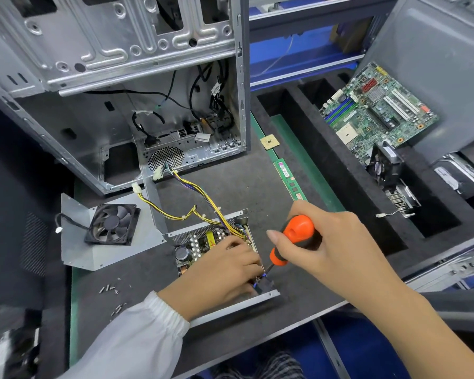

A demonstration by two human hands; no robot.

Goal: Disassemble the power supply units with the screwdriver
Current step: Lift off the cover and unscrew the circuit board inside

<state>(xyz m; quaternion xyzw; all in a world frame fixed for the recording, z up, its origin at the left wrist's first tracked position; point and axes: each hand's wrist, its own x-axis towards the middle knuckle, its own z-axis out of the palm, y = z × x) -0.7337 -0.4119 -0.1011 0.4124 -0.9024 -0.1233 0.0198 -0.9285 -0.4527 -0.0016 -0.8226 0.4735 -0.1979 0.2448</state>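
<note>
No writing was legible anywhere. At lower left, a fan (111, 224) lay on a metal cover plate (77, 242), with loose screws (108, 289) nearby on the dark bench (230, 181). At centre, the left hand (219, 274), fingers curled, pressed into the opened power supply unit (200, 247), hiding its near half. The right hand (326, 242) gripped the orange-handled screwdriver (290, 242), tip obscured. A motherboard (378, 110) leaned at upper right.
</note>
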